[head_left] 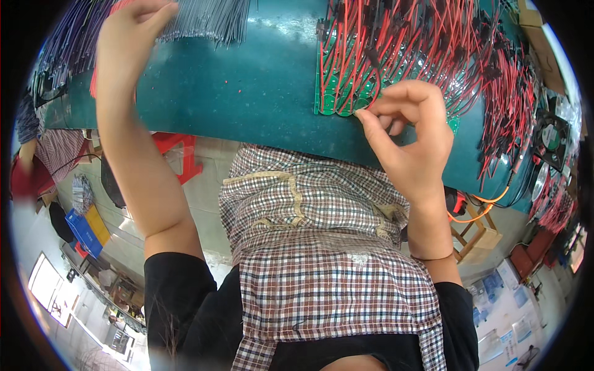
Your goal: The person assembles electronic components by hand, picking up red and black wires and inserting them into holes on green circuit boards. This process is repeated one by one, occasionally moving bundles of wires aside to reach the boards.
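Observation:
At the front edge of a green circuit board (330, 104), my right hand (416, 127) pinches a thin red wire (377, 86) between thumb and forefinger. Its other fingers are curled. Many red and black wires (408, 37) with black ends stand over the board and spread to the right. My left hand (131, 34) is raised at the upper left, beside a bundle of grey wires (204, 21). Its fingers are closed together near the picture's top edge; what they hold, if anything, cannot be made out.
The boards and wires lie on a dark green tabletop (247, 93). Purple wires (71, 40) lie at its far left. A red stool (185, 157) stands below the table edge. At the right are a black fan (552, 137) and an orange cable (473, 216). Another person's arm (28, 151) shows far left.

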{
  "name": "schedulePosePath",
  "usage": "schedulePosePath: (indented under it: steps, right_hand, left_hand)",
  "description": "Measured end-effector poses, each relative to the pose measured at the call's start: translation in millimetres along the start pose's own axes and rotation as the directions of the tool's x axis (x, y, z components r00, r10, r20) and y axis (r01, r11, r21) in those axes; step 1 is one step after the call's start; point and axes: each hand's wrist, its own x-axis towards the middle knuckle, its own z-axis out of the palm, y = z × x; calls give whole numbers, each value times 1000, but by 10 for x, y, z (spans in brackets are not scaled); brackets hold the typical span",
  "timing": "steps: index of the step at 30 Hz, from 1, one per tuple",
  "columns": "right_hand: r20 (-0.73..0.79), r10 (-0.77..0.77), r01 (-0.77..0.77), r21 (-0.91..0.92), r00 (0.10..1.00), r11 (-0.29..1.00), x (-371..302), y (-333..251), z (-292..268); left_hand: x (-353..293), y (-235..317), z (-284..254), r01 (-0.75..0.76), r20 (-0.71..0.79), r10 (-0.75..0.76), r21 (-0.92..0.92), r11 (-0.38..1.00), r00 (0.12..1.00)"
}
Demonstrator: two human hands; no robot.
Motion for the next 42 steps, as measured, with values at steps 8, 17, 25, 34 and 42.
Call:
schedulePosePath:
  steps: [8, 17, 25, 34, 42]
  right_hand:
    - [7, -113, 113, -54, 994, 992, 26, 59, 14]
    - [20, -121, 122, -38, 992, 992, 40, 22, -51]
    - [-37, -177, 178, 13, 984, 984, -55, 54, -93]
    - [-528, -74, -236, -495, 846, 836, 253, 708, -1146]
    - [-472, 216, -497, -626, 855, 601, 397, 783, -1281]
  left_hand:
    - [56, 499, 177, 80, 142, -63, -116, 990, 988]
    - [294, 125, 269, -33, 215, 41, -41, 999, 976]
    - [178, 175, 217, -69, 160, 65, 24, 997, 985]
    - [-665, 646, 88, 92, 53, -75, -495, 864, 996]
    - [-1415, 688, 498, -58, 10, 66, -369, 928, 998]
